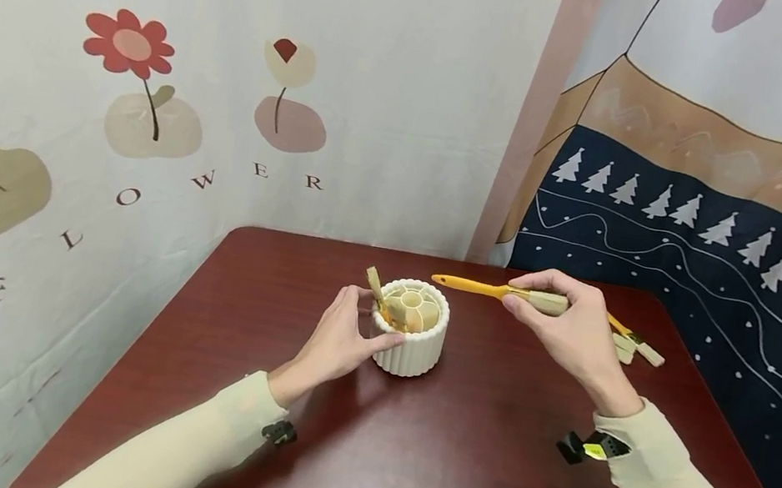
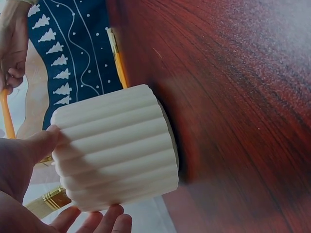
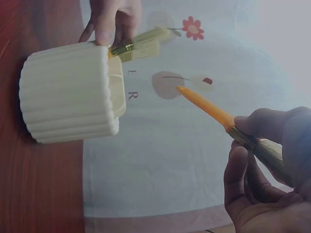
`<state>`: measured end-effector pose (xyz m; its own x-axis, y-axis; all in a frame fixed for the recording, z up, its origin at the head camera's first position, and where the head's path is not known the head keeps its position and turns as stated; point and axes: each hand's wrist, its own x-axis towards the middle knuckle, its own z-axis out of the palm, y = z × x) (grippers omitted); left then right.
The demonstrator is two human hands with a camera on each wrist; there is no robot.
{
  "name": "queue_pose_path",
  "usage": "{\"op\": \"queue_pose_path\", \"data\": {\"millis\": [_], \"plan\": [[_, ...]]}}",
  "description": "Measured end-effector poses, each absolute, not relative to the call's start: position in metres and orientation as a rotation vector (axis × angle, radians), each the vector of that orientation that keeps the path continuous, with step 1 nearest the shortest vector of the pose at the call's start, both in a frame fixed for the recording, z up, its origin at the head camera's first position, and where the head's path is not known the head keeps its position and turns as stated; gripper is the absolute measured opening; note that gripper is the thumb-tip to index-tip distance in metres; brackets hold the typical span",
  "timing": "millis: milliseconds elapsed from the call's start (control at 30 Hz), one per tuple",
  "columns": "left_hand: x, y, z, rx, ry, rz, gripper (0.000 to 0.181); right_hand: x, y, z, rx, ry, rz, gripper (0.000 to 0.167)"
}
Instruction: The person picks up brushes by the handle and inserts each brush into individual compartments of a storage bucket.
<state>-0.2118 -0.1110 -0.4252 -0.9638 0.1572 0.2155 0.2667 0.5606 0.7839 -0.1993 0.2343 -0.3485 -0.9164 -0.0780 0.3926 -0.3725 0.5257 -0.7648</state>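
Observation:
A white ribbed round holder with several compartments stands upright on the table. My left hand grips it at the left, thumb on the near rim and fingers around the far left side. Two paintbrushes stand in it with bristles up, leaning near the left hand. To the right, my right hand pinches another paintbrush near its metal band. That brush lies nearly level in the air, its yellow handle tip pointing left toward the holder and its bristles under the palm. The tip is apart from the holder.
More paintbrushes with yellow handles and pale bristles lie at the table's right side, partly hidden behind the right hand. The dark red wooden table meets printed cloth hangings at the back and right.

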Motion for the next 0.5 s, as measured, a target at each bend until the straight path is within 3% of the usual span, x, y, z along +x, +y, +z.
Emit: {"op": "queue_pose_path", "data": {"millis": [500], "plan": [[-0.217, -0.118, -0.424, -0.4, -2.688, -1.38, 0.079, -0.211, 0.217, -0.347, 0.45, -2.279, 1.518, 0.027]]}}
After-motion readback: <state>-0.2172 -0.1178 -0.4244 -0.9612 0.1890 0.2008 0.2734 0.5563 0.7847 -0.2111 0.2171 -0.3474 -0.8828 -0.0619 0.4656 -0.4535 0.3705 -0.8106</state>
